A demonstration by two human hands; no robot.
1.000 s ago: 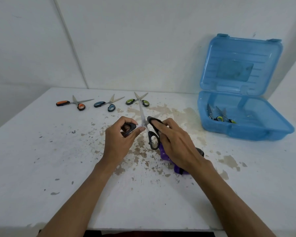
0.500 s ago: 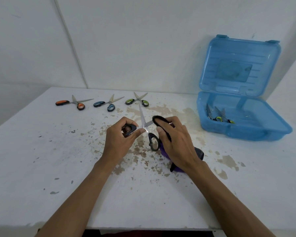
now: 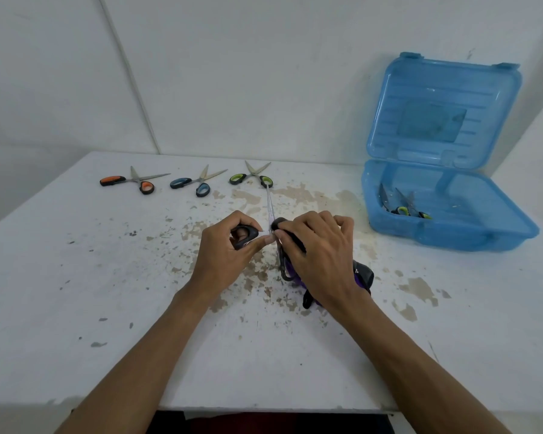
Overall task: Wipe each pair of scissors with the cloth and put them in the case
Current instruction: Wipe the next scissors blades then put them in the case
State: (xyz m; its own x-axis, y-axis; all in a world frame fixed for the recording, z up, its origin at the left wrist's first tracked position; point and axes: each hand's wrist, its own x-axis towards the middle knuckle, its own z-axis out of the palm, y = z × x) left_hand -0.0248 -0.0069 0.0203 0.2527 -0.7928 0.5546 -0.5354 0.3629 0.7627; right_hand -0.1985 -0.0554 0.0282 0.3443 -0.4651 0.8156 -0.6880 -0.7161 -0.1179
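Black scissors (image 3: 269, 211) held above the bench (image 3: 107, 277), left hand (image 3: 226, 255) curled round one handle loop, right hand (image 3: 320, 255) pinching purple-black cloth (image 3: 362, 274) against them, blue case (image 3: 452, 233) open nearby

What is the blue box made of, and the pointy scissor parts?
The blue case looks like glossy, see-through plastic: the scissors inside show through its wall. The black-handled scissors have a blade that looks like bare metal, grey and shiny.

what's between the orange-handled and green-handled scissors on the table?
Blue-handled scissors, blades open, apart from both the orange-handled scissors and the green-handled scissors. Seen in the head view.
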